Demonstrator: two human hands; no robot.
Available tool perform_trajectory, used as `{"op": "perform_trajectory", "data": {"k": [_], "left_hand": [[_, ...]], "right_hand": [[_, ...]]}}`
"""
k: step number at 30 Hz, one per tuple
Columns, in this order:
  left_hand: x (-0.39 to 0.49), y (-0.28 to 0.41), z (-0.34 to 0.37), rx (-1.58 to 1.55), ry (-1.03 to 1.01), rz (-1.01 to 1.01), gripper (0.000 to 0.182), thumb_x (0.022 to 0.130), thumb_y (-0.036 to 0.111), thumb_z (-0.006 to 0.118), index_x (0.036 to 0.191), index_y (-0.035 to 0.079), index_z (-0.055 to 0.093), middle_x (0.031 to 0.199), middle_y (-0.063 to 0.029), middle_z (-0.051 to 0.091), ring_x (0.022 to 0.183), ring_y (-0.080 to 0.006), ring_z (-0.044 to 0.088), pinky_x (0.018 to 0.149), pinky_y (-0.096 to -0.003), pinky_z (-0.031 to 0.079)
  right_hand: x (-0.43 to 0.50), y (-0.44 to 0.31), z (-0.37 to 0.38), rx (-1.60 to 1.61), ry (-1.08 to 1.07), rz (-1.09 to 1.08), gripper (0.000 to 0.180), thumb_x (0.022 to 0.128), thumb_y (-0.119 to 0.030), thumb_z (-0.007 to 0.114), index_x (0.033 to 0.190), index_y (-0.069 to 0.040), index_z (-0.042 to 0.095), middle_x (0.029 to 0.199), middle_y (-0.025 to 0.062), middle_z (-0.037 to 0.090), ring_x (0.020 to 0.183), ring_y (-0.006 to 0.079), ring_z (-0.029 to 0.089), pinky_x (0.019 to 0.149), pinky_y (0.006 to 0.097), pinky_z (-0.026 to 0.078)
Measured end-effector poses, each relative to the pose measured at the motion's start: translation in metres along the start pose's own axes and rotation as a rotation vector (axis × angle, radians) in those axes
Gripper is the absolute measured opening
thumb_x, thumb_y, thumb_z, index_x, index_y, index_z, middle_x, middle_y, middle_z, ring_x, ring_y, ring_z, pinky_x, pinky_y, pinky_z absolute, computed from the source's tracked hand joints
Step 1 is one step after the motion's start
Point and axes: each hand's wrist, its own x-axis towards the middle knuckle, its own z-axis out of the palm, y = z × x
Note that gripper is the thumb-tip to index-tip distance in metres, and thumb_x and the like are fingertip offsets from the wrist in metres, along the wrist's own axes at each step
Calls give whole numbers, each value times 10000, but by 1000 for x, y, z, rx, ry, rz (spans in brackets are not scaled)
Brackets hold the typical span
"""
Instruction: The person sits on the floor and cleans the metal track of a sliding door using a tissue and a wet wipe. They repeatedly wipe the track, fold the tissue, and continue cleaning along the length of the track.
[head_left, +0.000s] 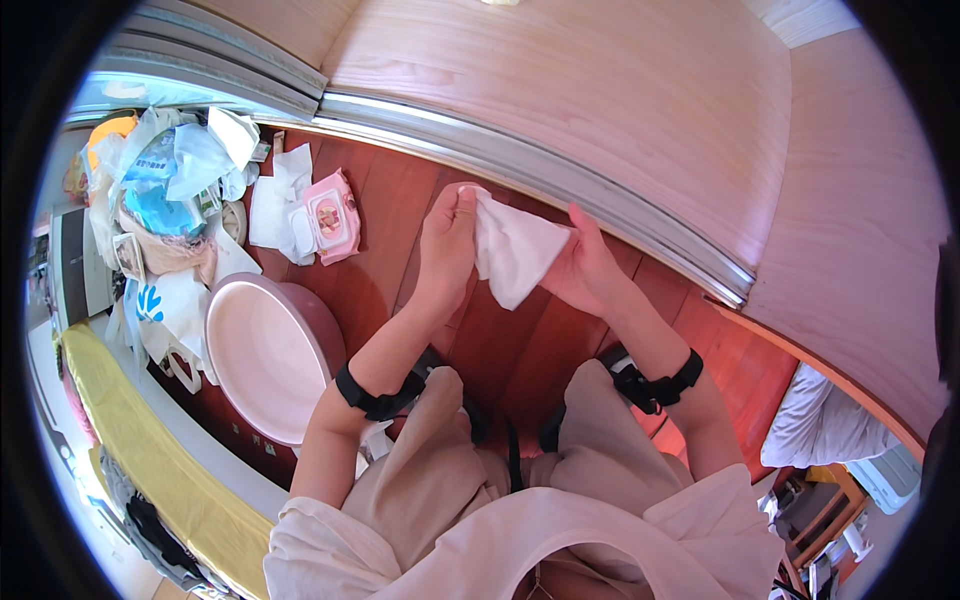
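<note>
A white wipe or cloth (516, 244) hangs in loose folds between my two hands, above the reddish wooden floor. My left hand (452, 236) pinches its upper left corner between thumb and fingers. At the cloth's right edge is my right hand (585, 262), its fingers partly hidden behind the fabric and holding it. To the left on the floor lies a pink pack of wet wipes (335, 217) with its white lid flipped open. White sheets (277, 196) lie beside the pack.
A pale pink plastic basin (262, 356) stands at the left, near a heap of plastic bags (169, 172). Metal sliding-door tracks (525, 169) edge a wooden cabinet (585, 97) in front. Grey bedding (821, 420) shows at the right, and yellow fabric (150, 450) at the lower left.
</note>
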Motion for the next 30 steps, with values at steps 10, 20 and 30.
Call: {"op": "perform_trajectory", "data": {"k": [10,20,30], "left_hand": [[-4,13,9,802,-61,548,122,883,141,617,947,38,606,831,-100,601,694,-266,615,606,-336,499],[2,3,9,-32,15,-36,147,980,190,502,994,57,564,835,6,557,729,-74,500,661,-216,426],[28,31,-46,-13,296,193,188,1017,244,423,1020,70,491,852,27,478,754,-48,420,686,-204,391]], "right_hand": [[5,11,-2,-245,151,-92,275,962,-153,493,1230,-98,522,1116,6,596,988,113,596,837,273,506],[9,9,7,-577,369,-309,245,916,-153,598,1133,-39,590,1021,-2,620,951,77,565,832,251,461],[-9,-32,2,-444,496,-463,196,917,-192,627,1029,-33,607,917,-21,608,834,55,538,759,210,430]]}}
